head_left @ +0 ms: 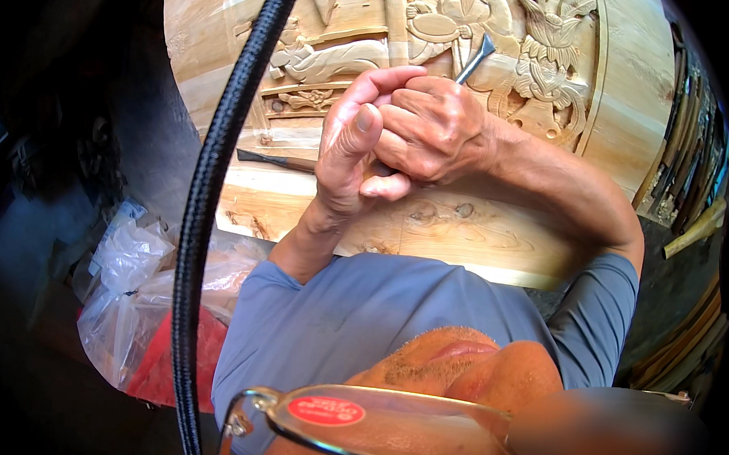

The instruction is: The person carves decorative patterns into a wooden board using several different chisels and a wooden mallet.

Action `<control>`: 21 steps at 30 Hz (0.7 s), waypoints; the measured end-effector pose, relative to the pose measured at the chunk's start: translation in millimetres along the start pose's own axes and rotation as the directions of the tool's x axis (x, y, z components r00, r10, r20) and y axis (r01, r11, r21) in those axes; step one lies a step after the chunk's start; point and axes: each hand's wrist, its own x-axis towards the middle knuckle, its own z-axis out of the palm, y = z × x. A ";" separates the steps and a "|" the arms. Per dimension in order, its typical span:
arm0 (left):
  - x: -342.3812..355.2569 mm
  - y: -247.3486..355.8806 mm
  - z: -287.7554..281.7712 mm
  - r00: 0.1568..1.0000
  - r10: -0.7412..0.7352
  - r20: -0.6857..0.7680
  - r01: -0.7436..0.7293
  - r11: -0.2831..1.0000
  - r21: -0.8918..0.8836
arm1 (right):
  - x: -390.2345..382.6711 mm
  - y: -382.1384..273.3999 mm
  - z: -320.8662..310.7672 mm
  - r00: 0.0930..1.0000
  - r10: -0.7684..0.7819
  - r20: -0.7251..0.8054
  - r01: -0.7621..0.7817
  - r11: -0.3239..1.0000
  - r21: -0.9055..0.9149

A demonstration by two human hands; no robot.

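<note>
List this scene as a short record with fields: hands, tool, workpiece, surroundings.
left hand: wrapped against the right hand, thumb up
right hand: closed around a chisel, metal tip on the carving
workpiece: pale carved wooden panel with relief figures
second tool: dark chisel lying on panel
surroundings: black braided cable at left, plastic bags lower left

1. Sticker [326,410]: red oval with pale print, on the glasses lens at the lower edge.
2. Plastic bags [131,281]: clear, crumpled, heaped at lower left beside the wooden panel [463,233]; a red bag [178,358] lies under them.
</note>
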 end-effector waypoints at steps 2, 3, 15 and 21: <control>0.0 -1.0 -0.8 1.000 0.002 0.007 -0.002 1.000 0.011 | -0.8 -0.2 -0.2 1.000 -0.001 0.007 0.001 1.000 -0.013; -0.1 -2.4 -1.5 1.000 0.005 0.005 -0.005 1.000 0.017 | -0.7 -1.9 -0.5 1.000 0.013 0.028 -0.013 1.000 -0.015; -3.1 -10.9 -16.9 0.999 -0.012 0.047 0.011 1.000 0.019 | -2.8 -21.8 -4.1 0.970 0.087 0.228 -0.081 0.996 -0.037; -1.9 -15.7 -13.8 0.997 0.025 0.069 -0.025 1.000 0.004 | -3.3 -14.9 -10.2 0.973 -0.004 0.232 0.002 1.000 0.009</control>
